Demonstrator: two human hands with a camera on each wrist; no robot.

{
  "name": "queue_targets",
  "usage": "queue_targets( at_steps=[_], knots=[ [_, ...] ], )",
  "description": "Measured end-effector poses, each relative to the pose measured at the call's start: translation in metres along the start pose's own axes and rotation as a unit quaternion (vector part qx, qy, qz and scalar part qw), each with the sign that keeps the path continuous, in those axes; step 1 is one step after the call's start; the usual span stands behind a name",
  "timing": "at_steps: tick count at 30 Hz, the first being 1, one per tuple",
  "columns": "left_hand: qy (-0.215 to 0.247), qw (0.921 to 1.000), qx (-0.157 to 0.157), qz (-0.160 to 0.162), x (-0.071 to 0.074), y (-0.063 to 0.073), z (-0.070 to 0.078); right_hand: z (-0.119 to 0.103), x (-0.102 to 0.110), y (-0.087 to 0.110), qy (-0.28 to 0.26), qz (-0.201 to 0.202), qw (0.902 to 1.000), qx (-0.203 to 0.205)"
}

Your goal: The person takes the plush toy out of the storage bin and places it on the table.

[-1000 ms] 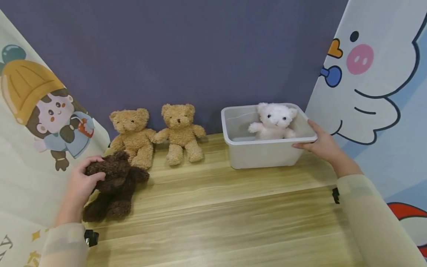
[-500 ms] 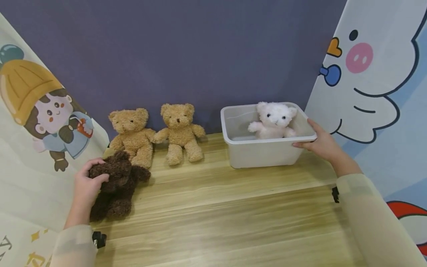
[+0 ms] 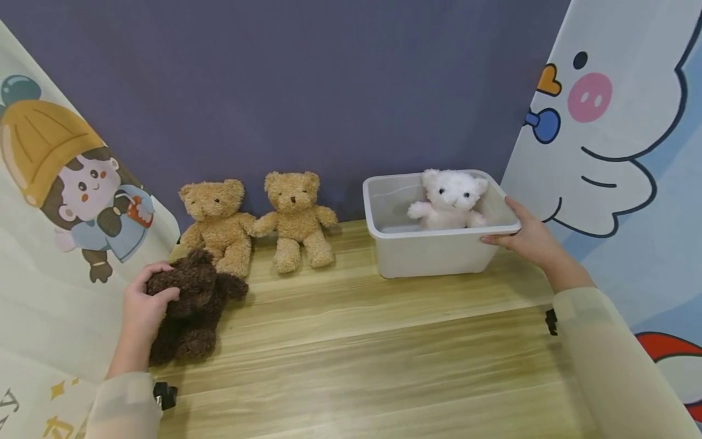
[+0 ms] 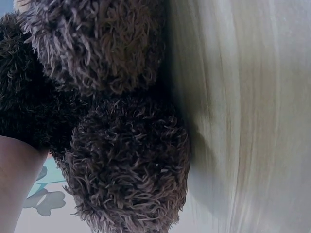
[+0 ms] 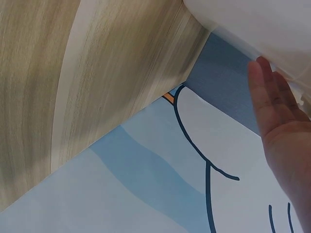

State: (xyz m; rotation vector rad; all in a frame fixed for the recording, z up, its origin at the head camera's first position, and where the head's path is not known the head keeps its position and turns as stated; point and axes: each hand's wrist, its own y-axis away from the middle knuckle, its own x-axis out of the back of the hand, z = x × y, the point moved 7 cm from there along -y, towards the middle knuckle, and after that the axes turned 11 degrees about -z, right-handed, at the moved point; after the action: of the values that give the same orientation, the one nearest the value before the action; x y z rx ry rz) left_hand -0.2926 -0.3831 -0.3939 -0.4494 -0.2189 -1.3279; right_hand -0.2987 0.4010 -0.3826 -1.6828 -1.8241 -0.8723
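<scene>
My left hand grips the head of a dark brown teddy bear, thumb on the near side and fingers over the top. In the left wrist view the bear's shaggy feet fill the middle, right against the wood surface. My right hand holds the right end of a pale grey plastic storage bin, its thumb across the front corner below the rim and the other fingers along the end wall. A white teddy bear sits upright inside that bin, facing me.
Two light brown teddy bears, one left and one right, sit against the dark back panel on the wooden table. Printed cartoon panels flank both sides. Small black clips show at the table's sides.
The left hand and the dark brown bear have shifted slightly right, and have stayed nearly still over the last half second. The right hand and bin hold their place.
</scene>
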Motion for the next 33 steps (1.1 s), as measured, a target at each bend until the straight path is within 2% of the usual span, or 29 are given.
queue_targets(
  at_steps=[4,7,11,14,17,21,23,25,28,31,33],
  knots=[
    [-0.005,0.9998,-0.007,-0.019,0.0,-0.002,0.003,0.003,-0.001,0.001,-0.008,0.0,1.0,-0.001],
    [-0.05,0.9968,-0.029,-0.056,0.006,-0.006,0.011,0.004,-0.005,0.001,-0.012,-0.006,0.9999,-0.002],
    [-0.147,0.9804,-0.05,-0.121,0.01,-0.014,0.026,0.004,-0.01,0.002,-0.008,-0.01,0.9999,-0.003],
    [-0.198,0.967,-0.051,-0.152,0.006,-0.021,0.038,0.005,-0.009,0.003,-0.005,-0.006,1.0,-0.003],
    [-0.197,0.9691,-0.056,-0.137,0.007,-0.027,0.051,0.005,-0.008,0.004,-0.004,-0.004,1.0,-0.005],
    [-0.14,0.9851,-0.059,-0.081,0.017,-0.035,0.064,0.005,-0.008,0.005,-0.002,-0.006,0.9999,-0.009],
    [-0.099,0.9921,-0.047,-0.061,0.021,-0.038,0.065,0.005,-0.007,0.006,-0.002,-0.007,0.9999,-0.01],
    [-0.079,0.9949,-0.031,-0.054,0.023,-0.04,0.062,0.004,-0.006,0.006,-0.002,-0.005,0.9999,-0.011],
    [-0.099,0.992,-0.006,-0.078,0.019,-0.039,0.053,0.002,-0.003,0.004,-0.004,0.001,1.0,-0.004],
    [-0.155,0.9805,0.006,-0.12,0.014,-0.038,0.045,-0.001,-0.001,0.002,-0.008,0.003,1.0,0.005],
    [-0.186,0.9718,0.003,-0.145,0.011,-0.038,0.046,-0.002,-0.001,0.002,-0.012,0.001,0.9999,0.006]
  ],
)
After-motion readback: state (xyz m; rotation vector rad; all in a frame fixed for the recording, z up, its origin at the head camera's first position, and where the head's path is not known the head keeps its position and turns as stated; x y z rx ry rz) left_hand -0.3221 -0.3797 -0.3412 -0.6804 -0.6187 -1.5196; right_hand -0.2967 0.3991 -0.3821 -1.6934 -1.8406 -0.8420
